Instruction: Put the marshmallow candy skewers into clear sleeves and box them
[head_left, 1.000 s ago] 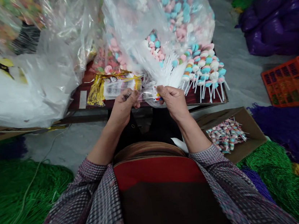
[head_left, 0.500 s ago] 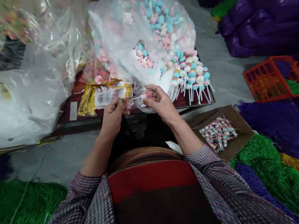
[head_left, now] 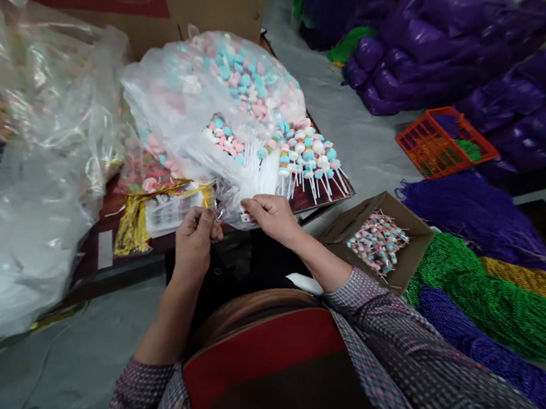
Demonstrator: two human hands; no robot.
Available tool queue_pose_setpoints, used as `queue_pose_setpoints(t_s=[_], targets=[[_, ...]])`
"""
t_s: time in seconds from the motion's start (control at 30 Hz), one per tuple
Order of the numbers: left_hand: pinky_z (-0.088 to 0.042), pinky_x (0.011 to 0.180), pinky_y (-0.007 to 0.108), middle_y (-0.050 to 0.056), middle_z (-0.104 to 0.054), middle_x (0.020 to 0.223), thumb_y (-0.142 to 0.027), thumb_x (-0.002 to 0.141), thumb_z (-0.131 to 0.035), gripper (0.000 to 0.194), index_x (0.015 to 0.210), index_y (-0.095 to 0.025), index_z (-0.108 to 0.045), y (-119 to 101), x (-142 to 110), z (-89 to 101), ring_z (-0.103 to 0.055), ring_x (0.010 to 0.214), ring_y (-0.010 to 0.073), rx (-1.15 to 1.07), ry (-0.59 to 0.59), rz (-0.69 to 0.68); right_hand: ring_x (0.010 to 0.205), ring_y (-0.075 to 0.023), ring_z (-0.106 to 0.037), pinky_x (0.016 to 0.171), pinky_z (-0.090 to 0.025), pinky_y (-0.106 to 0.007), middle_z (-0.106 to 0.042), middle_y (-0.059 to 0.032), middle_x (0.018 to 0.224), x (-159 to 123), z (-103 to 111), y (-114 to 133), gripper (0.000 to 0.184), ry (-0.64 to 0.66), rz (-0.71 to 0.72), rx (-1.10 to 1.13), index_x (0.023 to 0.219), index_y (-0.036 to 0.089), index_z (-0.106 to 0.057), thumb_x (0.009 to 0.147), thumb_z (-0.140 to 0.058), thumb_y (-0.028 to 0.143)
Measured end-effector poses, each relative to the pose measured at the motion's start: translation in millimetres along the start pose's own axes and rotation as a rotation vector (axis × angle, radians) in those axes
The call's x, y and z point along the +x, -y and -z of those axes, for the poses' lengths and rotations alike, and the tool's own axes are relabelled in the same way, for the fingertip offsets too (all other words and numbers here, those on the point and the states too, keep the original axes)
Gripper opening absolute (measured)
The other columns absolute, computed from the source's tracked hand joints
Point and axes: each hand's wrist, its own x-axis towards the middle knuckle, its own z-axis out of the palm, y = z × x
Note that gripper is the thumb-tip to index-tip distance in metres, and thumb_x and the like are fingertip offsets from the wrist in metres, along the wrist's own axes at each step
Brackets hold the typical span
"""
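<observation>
My left hand (head_left: 197,237) is closed in a pinch at the table's front edge. What lies between its fingertips is too small and blurred to make out. To its right my right hand (head_left: 273,219) is closed, thumb on top, on a small wrapped candy (head_left: 245,216) showing white and red. Most of that candy is hidden by the fingers. Right behind the hands are a bundle of white sticks (head_left: 264,174) and clear film. Marshmallow lollipops (head_left: 313,150) lie beside the sticks. Close to my left hand is a stack of clear printed wrappers (head_left: 169,214) with gold ties (head_left: 129,225).
A big clear bag of pink, blue and white marshmallows (head_left: 256,67) stands behind. More plastic bags (head_left: 12,230) fill the left side. At the right a cardboard box (head_left: 414,243) holds wrapped lollipops. An orange crate (head_left: 445,143), purple sacks (head_left: 431,32) and green strands (head_left: 482,285) lie on the floor.
The view has turned to the right. Both hands have come slightly nearer to my body. The white stick and pink candy seen between them before are now mostly hidden.
</observation>
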Motion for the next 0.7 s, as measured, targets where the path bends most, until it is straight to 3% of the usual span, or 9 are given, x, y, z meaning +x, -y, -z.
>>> queue_pose_setpoints(t_s=[0.13, 0.23, 0.33, 0.43, 0.53, 0.63, 0.7], targets=[[-0.045, 0.047, 0.018, -0.009, -0.047, 0.049, -0.053, 0.068, -0.089, 0.046, 0.067, -0.019, -0.058, -4.3, 6.6, 1.0, -0.047, 0.043, 0.0047, -0.082, -0.122, -0.043, 0.080, -0.0156, -0.067, 0.080, -0.050, -0.027, -0.075, -0.0044, 0.086, 10.3, 41.9, -9.2, 0.034, -0.116, -0.019, -0.166, 0.087, 0.020, -0.073, 0.097, -0.050, 0.043], [-0.048, 0.050, 0.017, -0.007, -0.054, 0.053, -0.054, 0.061, -0.092, 0.049, 0.069, -0.018, -0.061, -6.2, 8.4, 3.5, -0.053, 0.047, 0.0051, -0.121, -0.167, -0.019, 0.106, -0.0242, -0.068, 0.100, -0.048, -0.038, -0.077, -0.0127, 0.111, 26.0, 89.2, -18.7, 0.030, -0.308, -0.099, -0.329, 0.101, 0.017, -0.074, 0.096, -0.049, 0.032], [-0.049, 0.048, 0.018, -0.006, -0.059, 0.057, -0.052, 0.056, -0.095, 0.050, 0.068, -0.017, -0.061, -4.3, 8.5, 2.8, -0.056, 0.047, 0.0055, -0.190, -0.181, 0.020, 0.112, -0.0301, -0.069, 0.100, -0.049, -0.041, -0.075, -0.0165, 0.120, 41.1, 123.1, -23.7, 0.034, -0.279, -0.316, -0.788, 0.116, 0.016, -0.073, 0.095, -0.051, 0.030], [-0.048, 0.046, 0.019, -0.007, -0.062, 0.062, -0.048, 0.050, -0.098, 0.051, 0.066, -0.018, -0.060, -1.6, 9.6, 1.5, -0.055, 0.046, 0.0052, -0.267, -0.214, 0.053, 0.111, -0.0343, -0.070, 0.093, -0.052, -0.042, -0.074, -0.0216, 0.122, 48.9, 132.9, -25.4, 0.039, -0.129, -0.491, -1.060, 0.124, 0.014, -0.071, 0.095, -0.053, 0.034], [-0.048, 0.045, 0.020, -0.008, -0.063, 0.063, -0.045, 0.045, -0.100, 0.051, 0.064, -0.017, -0.061, -2.2, 11.6, 3.2, -0.054, 0.044, 0.0053, -0.319, -0.242, 0.066, 0.110, -0.0350, -0.071, 0.090, -0.052, -0.040, -0.074, -0.0244, 0.119, 50.2, 131.1, -29.2, 0.039, -0.026, -0.584, -1.144, 0.121, 0.011, -0.073, 0.095, -0.052, 0.032], [-0.049, 0.044, 0.021, -0.008, -0.063, 0.062, -0.043, 0.045, -0.100, 0.051, 0.064, -0.017, -0.061, -5.6, 13.1, 5.9, -0.053, 0.045, 0.0057, -0.367, -0.253, 0.058, 0.109, -0.0356, -0.071, 0.088, -0.051, -0.040, -0.074, -0.0263, 0.117, 49.0, 132.8, -35.2, 0.039, -0.027, -0.620, -1.151, 0.121, 0.009, -0.073, 0.098, -0.048, 0.029], [-0.049, 0.043, 0.022, -0.008, -0.063, 0.062, -0.042, 0.045, -0.100, 0.051, 0.064, -0.017, -0.061, -7.6, 13.7, 6.6, -0.053, 0.045, 0.0060, -0.402, -0.259, 0.068, 0.105, -0.0349, -0.071, 0.085, -0.049, -0.040, -0.075, -0.0266, 0.112, 47.4, 137.8, -39.3, 0.039, -0.100, -0.606, -1.135, 0.116, 0.008, -0.074, 0.099, -0.043, 0.025]])
